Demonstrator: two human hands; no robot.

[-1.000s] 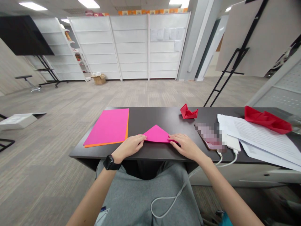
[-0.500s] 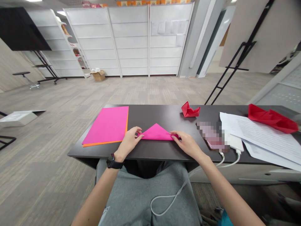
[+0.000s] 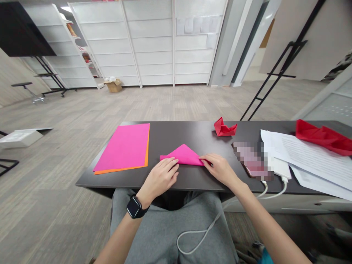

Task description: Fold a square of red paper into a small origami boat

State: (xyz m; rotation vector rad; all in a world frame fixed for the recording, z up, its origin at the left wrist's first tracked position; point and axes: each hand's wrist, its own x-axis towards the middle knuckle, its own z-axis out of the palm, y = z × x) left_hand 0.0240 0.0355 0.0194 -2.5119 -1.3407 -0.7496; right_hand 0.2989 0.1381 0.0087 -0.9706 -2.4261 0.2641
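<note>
While the left hand (image 3: 161, 176) is resting loosely on folded pink paper (image 3: 184, 154), the right hand (image 3: 220, 168) is pinching its right end.

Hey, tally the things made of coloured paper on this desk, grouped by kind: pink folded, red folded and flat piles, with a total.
Pink folded paper: 1
Red folded pieces: 2, the smaller one and the larger one
Flat pink and orange pile: 1 (its sheets can't be counted)
Total: 4
</note>
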